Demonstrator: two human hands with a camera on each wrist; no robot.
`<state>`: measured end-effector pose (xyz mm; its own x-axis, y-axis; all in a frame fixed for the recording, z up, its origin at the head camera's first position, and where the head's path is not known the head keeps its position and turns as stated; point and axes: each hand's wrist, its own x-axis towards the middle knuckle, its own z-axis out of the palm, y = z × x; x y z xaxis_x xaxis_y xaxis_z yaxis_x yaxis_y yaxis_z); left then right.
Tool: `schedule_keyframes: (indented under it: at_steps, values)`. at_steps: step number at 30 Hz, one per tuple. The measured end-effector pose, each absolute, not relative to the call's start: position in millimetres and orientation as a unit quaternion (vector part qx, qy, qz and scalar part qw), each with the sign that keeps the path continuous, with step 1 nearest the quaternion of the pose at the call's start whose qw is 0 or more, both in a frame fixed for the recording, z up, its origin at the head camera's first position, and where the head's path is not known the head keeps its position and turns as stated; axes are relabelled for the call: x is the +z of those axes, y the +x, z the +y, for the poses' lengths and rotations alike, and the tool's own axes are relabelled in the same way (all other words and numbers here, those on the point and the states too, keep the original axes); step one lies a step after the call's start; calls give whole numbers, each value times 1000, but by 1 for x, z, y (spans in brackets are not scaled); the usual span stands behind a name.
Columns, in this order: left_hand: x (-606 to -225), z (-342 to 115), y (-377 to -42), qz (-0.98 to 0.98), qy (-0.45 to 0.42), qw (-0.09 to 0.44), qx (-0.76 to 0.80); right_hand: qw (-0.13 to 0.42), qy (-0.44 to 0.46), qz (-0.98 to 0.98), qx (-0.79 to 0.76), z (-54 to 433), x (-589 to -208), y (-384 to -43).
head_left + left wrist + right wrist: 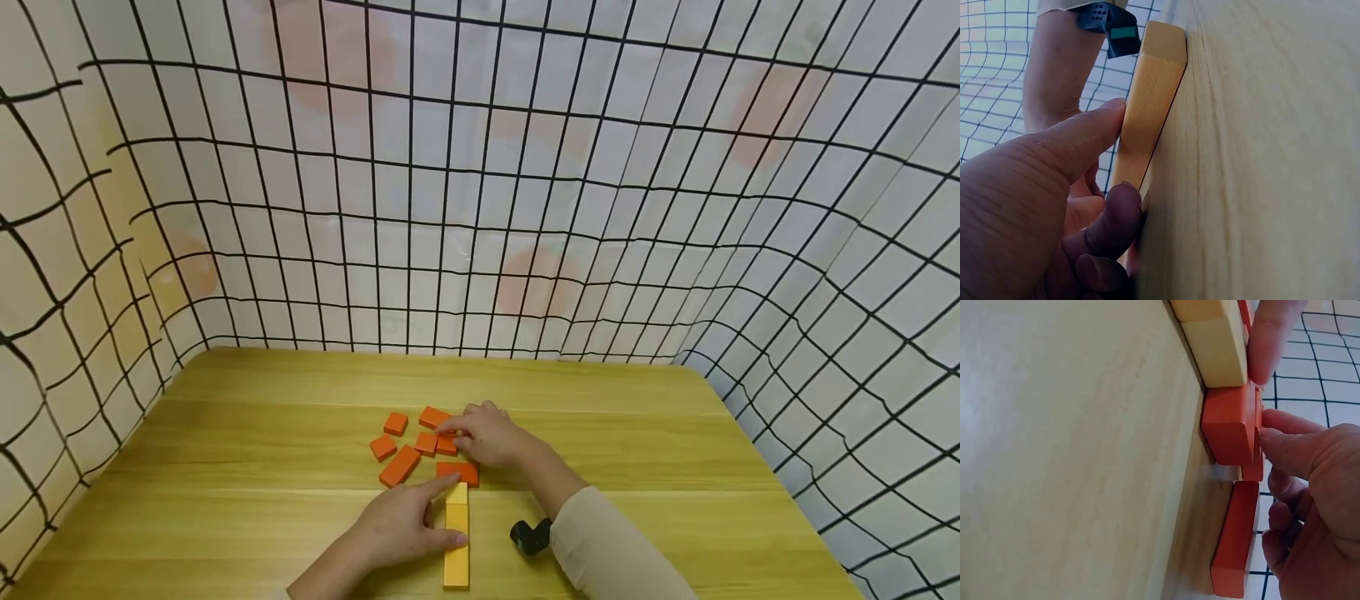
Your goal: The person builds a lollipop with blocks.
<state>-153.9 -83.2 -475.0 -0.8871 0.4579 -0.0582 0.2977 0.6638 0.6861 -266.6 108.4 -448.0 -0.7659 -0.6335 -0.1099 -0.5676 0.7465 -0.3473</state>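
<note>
A long yellow block (457,558), a short pale-yellow block (457,494) and an orange rectangular block (468,473) lie end to end on the table. My left hand (401,525) spans this row: its index fingertip touches the near edge of the orange block, and its thumb rests against the yellow one (1149,94). Beyond the row, my right hand (491,435) has thumb and index finger at either side of a small orange block (447,447), pinching it. The right wrist view partly hides that contact behind the nearer orange block (1229,422).
Several loose orange blocks lie left of my right hand, including a long one (400,465) and a square one (383,447). The wooden table (262,450) is bounded by black netting (465,208). A black wrist device (530,537) shows beside my right sleeve (611,542).
</note>
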Motion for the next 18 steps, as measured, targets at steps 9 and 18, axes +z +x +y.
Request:
schedule_keyframes:
  at_steps: [9,18]
  values:
    - [-476,-83,-154,904,208,118,354,107,-294,934,-171,111,-454,-267]
    - [-476,-83,-155,903,202,128,357,87,-240,942,-219,113,-462,-265]
